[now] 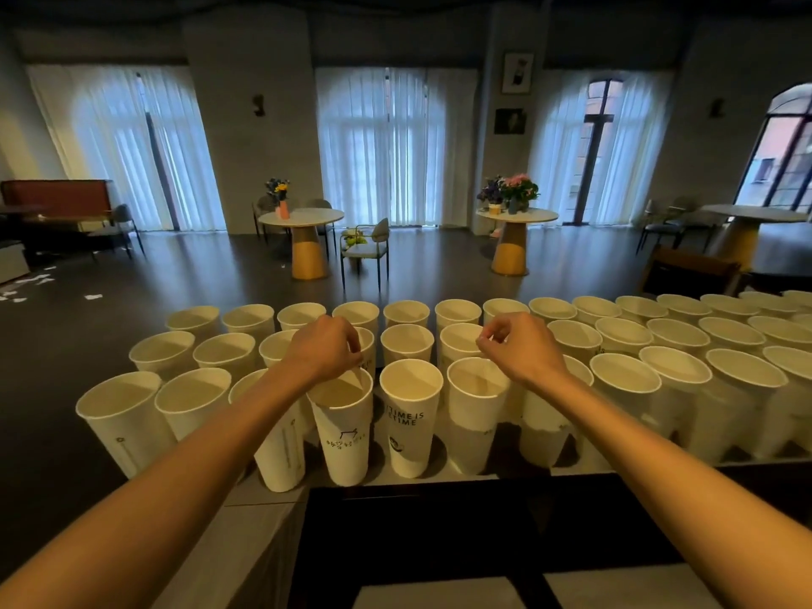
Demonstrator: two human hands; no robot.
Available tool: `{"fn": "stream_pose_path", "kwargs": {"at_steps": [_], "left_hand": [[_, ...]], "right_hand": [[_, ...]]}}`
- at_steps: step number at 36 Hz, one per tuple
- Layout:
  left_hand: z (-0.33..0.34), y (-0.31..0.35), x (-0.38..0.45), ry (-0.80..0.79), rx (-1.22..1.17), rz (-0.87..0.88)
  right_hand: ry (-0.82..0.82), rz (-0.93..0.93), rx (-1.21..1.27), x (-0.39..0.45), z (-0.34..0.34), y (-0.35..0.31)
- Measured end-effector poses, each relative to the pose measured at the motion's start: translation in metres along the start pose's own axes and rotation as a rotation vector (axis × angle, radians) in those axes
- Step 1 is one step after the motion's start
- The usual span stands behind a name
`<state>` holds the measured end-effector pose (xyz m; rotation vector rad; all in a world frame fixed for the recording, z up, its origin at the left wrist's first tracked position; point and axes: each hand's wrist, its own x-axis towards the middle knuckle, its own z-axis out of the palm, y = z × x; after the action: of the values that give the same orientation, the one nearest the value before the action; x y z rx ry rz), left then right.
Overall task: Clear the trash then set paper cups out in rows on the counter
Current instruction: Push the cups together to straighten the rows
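Note:
Several white paper cups (624, 327) stand upright in three rows along the counter (571, 470). My left hand (327, 349) pinches the far rim of a printed cup (342, 437) in the front row, and that cup leans slightly. To its right stands another printed cup (411, 415). My right hand (520, 345) hovers with loosely curled fingers just above the far rim of a plain front-row cup (476, 402), and I see nothing between its fingers.
A dark gap (439, 542) lies below the counter's front edge. Beyond the counter are round tables (303, 217) with flowers, chairs (369, 248) and curtained windows. Paper scraps (26, 283) litter the floor at the far left.

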<state>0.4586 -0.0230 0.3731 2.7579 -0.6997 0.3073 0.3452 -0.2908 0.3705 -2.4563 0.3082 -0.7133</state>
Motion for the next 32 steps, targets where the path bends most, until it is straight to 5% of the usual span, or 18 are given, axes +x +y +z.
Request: {"fn": "stream_pose_path", "kwargs": {"at_steps": [7, 12, 19, 26, 32], "left_hand": [[-0.018, 0.011, -0.008, 0.085, -0.101, -0.013], [-0.04, 0.085, -0.063, 0.326, -0.463, 0.067], [0.048, 0.213, -0.144, 0.05, -0.746, 0.095], [0.146, 0.262, -0.146, -0.142, -0.546, -0.188], [0.171, 0.276, -0.116, -0.046, -0.541, -0.353]], "right_hand": [[0.028, -0.003, 0.135, -0.044, -0.016, 0.002], [0.035, 0.014, 0.29, -0.089, -0.026, 0.024], [-0.039, 0.133, 0.315, -0.137, -0.036, 0.099], [-0.078, 0.358, 0.153, -0.156, -0.054, 0.189], [-0.187, 0.441, -0.046, -0.129, -0.051, 0.223]]}}
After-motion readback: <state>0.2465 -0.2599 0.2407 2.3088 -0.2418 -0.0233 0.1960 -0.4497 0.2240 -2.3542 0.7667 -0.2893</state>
